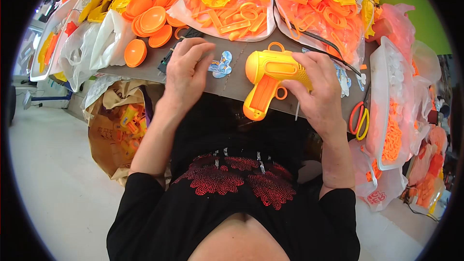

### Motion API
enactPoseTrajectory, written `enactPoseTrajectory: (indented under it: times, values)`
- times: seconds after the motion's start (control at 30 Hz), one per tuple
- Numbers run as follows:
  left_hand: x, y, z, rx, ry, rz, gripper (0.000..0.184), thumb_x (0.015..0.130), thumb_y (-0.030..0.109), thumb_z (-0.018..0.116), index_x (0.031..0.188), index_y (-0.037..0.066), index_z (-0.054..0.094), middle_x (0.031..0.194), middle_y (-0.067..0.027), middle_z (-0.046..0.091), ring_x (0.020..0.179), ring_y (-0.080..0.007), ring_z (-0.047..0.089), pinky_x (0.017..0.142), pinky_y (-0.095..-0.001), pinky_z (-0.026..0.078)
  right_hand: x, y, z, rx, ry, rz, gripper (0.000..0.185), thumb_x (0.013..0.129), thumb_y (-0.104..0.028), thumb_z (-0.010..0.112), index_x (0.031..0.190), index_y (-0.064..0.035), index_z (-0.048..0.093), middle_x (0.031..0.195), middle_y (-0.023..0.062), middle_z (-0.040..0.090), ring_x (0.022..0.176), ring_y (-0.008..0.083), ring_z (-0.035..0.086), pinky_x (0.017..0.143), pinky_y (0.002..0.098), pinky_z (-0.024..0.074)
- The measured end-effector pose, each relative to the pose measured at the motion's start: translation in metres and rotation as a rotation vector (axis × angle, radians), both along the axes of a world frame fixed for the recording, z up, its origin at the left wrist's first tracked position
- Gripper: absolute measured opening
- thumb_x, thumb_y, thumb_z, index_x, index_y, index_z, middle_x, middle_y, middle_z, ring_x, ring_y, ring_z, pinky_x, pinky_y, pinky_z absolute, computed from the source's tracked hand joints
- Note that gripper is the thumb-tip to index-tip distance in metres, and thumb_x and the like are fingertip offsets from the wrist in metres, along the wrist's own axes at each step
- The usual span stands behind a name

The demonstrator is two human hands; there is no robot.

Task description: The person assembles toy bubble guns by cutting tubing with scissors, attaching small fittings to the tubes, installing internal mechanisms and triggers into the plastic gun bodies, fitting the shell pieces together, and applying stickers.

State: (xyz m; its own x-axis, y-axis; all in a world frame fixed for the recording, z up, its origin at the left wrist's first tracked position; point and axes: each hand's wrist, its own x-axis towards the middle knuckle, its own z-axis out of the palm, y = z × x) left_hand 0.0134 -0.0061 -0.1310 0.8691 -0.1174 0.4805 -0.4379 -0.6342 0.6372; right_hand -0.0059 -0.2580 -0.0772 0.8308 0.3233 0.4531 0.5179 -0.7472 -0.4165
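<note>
My right hand [316, 84] holds a yellow and orange toy gun [278, 70] by its right end, thumb below and fingers above. The gun lies on its side at the front edge of the grey table [232, 79], its orange handle pointing down past the edge. My left hand [188, 70] is raised to the left of the gun, fingers bent and apart from the thumb, with nothing seen in it. Just right of that hand, a blue printed sticker [221, 65] lies on the table. A dark object [166, 58] is partly hidden behind my left hand.
Orange round dishes [152, 20] and piles of orange parts [237, 17] line the back. At right stand a white tray [379, 111] of small parts and scissors [359, 121] with red and yellow handles. A paper bag [104, 137] of toy pieces is below left.
</note>
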Motion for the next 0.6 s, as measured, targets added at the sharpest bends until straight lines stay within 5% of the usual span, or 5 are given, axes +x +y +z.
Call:
enactPoseTrajectory:
  times: [0.13,0.47,0.6]
  values:
    - [0.000,0.015,0.001,0.290,0.054,-0.066,0.021,0.077,0.003,0.064,0.098,-0.001,0.058,0.099,-0.0135,0.055,0.089,-0.0298,0.057,0.073,-0.0352,0.046,-0.009,0.001,0.002,0.043,0.052,-0.009,0.038,0.069,-0.004,0.072,0.105,-0.0013,0.059,0.099,0.0121,0.055,0.090,0.0263,0.056,0.077,0.0329,0.0457]
    - [0.001,0.012,-0.002,0.288,0.269,-0.050,0.017,0.078,0.007,0.062,0.083,-0.001,0.047,0.090,-0.0159,0.050,0.086,-0.0355,0.052,0.072,-0.0429,0.043,-0.022,0.013,-0.005,0.162,0.061,0.074,0.030,0.072,-0.002,0.070,0.100,-0.0022,0.061,0.093,0.0099,0.058,0.083,0.0226,0.059,0.070,0.0302,0.0479]
    - [0.001,0.014,-0.002,0.137,0.233,-0.028,0.017,0.078,0.005,0.064,0.082,-0.001,0.049,0.077,-0.0126,0.053,0.070,-0.0309,0.055,0.061,-0.0382,0.044,-0.025,0.019,-0.004,0.198,0.093,0.105,0.029,0.071,0.000,0.070,0.099,-0.0019,0.061,0.090,0.0086,0.058,0.074,0.0185,0.058,0.064,0.0265,0.0472]
